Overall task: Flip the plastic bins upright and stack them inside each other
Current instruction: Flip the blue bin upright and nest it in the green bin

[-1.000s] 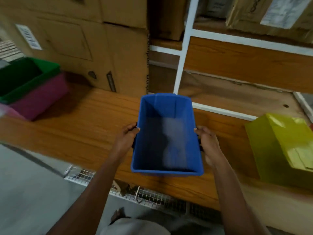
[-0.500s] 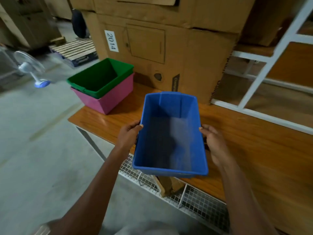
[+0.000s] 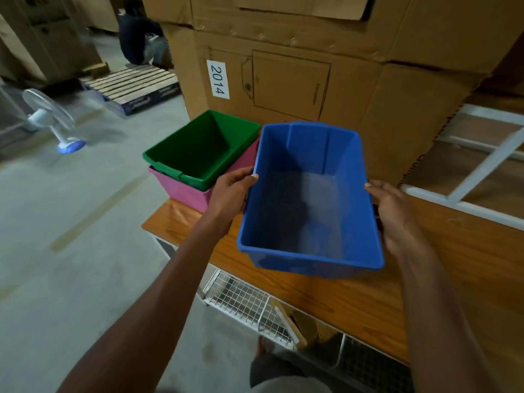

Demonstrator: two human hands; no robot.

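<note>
Over the wooden counter (image 3: pixel 354 302), a person is holding the blue bin (image 3: pixel 306 199) upright, open side up. Each grip is clamped on a long side: left hand (image 3: pixel 229 191), right hand (image 3: pixel 392 211). A second ago the bin was far along the counter; now it is right beside the green bin (image 3: pixel 198 148) sitting inside the pink bin (image 3: pixel 184 191), so stacking looks near.

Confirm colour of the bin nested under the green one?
Pink plastic bin, clearest in the head view.

Between left grip (image 3: pixel 230 191) and right grip (image 3: pixel 392 211) sits one bin (image 3: pixel 306 202) above the table (image 3: pixel 354 299); two nested bins (image 3: pixel 198 157) stand just beyond the left grip.
</note>
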